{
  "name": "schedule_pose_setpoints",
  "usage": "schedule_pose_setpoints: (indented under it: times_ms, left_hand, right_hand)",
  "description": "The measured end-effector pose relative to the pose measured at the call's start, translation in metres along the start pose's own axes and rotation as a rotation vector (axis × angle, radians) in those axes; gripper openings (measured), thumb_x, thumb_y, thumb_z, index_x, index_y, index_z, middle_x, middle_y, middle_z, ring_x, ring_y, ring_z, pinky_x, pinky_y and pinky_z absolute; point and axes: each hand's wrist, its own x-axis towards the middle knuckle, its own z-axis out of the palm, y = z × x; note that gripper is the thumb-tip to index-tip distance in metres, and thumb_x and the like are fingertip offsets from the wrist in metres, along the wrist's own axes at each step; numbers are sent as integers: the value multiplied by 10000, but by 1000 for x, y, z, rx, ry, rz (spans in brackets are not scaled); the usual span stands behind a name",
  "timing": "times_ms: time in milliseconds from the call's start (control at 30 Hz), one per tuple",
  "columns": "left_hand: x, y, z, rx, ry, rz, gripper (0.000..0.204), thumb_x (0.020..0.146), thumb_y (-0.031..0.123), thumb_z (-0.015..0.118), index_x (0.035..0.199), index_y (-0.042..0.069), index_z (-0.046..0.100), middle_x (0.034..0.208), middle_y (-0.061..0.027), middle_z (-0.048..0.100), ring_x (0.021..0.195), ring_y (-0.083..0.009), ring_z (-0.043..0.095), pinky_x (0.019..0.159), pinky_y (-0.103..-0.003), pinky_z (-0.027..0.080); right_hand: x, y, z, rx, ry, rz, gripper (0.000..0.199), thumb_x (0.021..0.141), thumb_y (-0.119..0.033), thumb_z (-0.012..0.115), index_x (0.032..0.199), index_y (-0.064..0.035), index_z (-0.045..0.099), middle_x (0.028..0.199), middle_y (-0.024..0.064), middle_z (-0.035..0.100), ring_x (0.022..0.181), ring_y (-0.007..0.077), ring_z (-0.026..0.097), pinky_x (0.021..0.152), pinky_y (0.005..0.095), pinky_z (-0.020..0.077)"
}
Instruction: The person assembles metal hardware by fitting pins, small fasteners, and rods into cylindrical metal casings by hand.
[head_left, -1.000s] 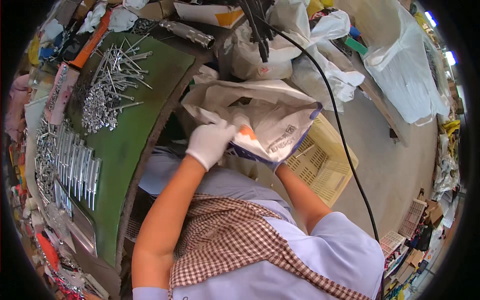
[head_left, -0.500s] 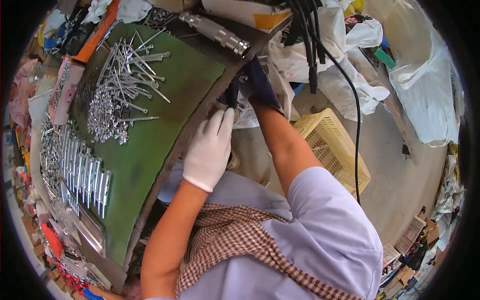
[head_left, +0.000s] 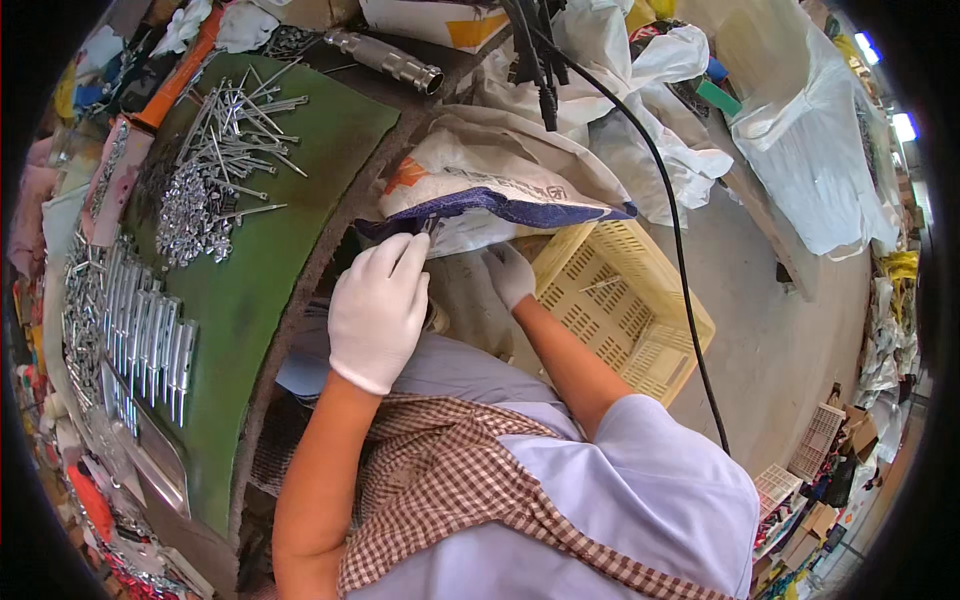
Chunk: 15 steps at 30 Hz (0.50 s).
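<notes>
A white woven sack (head_left: 490, 165) with a dark blue hem hangs beside the bench edge. My left hand (head_left: 378, 312), in a white glove, is at the sack's mouth, its fingers closed on the blue hem. A small metallic bit shows by those fingertips. Lower and to the right, my right hand (head_left: 510, 274), also gloved, is below the hem, just left of the yellow plastic crate (head_left: 690, 345). Its fingers are in shadow and blurred, so their grip does not show.
On the green bench top (head_left: 335, 150) lie a heap of thin metal rods (head_left: 235, 130), small shiny parts (head_left: 190, 225) and a row of metal tubes (head_left: 150, 325). A metal cylindrical tool (head_left: 385, 62) rests at the back. A black cable (head_left: 668, 190) hangs over the crate.
My right hand has come out from the dark blue sack opening and moved down toward the crate. The sack's side now shows. My left hand stays at the hem; the view has shifted.
</notes>
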Motion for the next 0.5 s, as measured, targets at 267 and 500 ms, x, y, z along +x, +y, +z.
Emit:
schedule_pose_setpoints:
  times_ms: [267,500]
  left_hand:
    - [-20,28,-168,-1908,-108,34,189,901,152,649,968,-20,693,894,-128,684,683,-216,649,571,-348,534]
    - [-74,38,-194,-1971,-80,387,284,879,247,680,1034,9,691,927,-152,690,717,-255,656,616,-366,542]
  right_hand:
    - [-28,47,-31,-30,-192,-66,362,924,-244,513,1185,-60,683,915,138,719,702,209,659,680,346,520]
    - [-35,1,-18,152,-380,-6,390,948,-247,477,1263,-88,643,853,87,708,485,143,534,479,311,449]
